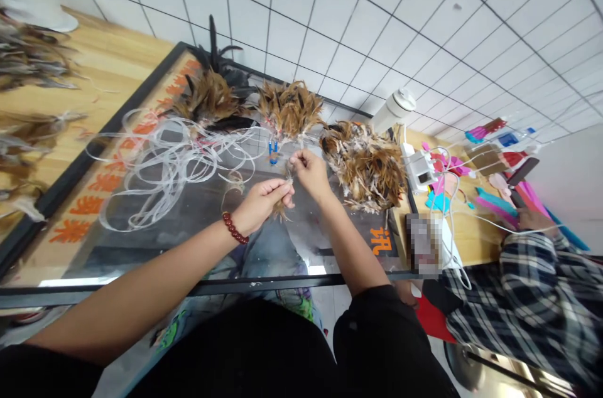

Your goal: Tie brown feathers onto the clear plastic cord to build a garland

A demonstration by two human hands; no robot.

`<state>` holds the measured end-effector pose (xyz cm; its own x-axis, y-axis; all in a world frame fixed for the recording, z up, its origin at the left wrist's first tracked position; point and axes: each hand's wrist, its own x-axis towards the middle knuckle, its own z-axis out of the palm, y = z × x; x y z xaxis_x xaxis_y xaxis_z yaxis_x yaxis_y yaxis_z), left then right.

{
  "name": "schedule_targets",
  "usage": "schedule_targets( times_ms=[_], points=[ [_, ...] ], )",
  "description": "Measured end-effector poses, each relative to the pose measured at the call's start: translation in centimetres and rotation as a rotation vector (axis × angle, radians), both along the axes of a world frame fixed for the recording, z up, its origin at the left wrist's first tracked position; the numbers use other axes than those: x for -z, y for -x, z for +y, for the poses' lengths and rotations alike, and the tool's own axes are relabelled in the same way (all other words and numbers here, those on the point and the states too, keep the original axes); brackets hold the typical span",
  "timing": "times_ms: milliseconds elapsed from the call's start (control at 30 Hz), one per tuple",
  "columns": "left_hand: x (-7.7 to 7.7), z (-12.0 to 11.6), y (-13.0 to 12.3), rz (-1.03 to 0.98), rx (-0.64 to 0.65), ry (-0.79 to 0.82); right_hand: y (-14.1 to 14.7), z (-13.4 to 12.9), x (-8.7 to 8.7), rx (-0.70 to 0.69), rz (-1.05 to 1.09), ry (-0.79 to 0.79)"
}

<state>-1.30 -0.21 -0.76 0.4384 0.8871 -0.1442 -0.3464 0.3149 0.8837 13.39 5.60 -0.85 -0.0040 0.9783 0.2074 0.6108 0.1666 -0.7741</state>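
The left grip pinches a small feather bunch mid-counter, seemingly unfinished; whether the right grip, at its one o'clock, grasps anything cannot be told. Fuller feather clusters sit at eleven, twelve and two, perhaps done.

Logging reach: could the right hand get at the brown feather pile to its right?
Probably yes: the brown feather pile sits beside the right hand, nothing visible between them, though that hand seems busy near the feathers in the left hand.
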Motion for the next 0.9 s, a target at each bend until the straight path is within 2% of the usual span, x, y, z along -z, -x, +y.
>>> schedule_targets(
  times_ms=[133,300,433,567,767,900],
  points=[
    [-0.2,0.0,0.3,0.078,-0.048,-0.094,-0.6,-3.3,-1.5,0.000,-0.183,-0.093],
    [-1.1,0.2,0.8,0.396,-0.284,-0.413,-0.8,-6.4,-1.2,-0.175,-0.432,-0.184],
    [-0.6,0.6,1.0,0.514,-0.184,-0.351,-0.2,-7.0,-0.1,-0.232,-0.437,-0.259],
    [-0.1,1.0,1.2,0.588,-0.183,-0.300,0.2,-6.7,0.5,-0.197,-0.349,-0.265],
    [-1.1,0.7,1.2,0.806,-0.049,-0.547,-0.1,-6.7,0.7,-0.186,-0.223,-0.314],
    [-1.1,0.5,1.2,0.834,-0.067,-0.585,0.0,-6.8,0.6,-0.189,-0.104,-0.273]
  ],
)
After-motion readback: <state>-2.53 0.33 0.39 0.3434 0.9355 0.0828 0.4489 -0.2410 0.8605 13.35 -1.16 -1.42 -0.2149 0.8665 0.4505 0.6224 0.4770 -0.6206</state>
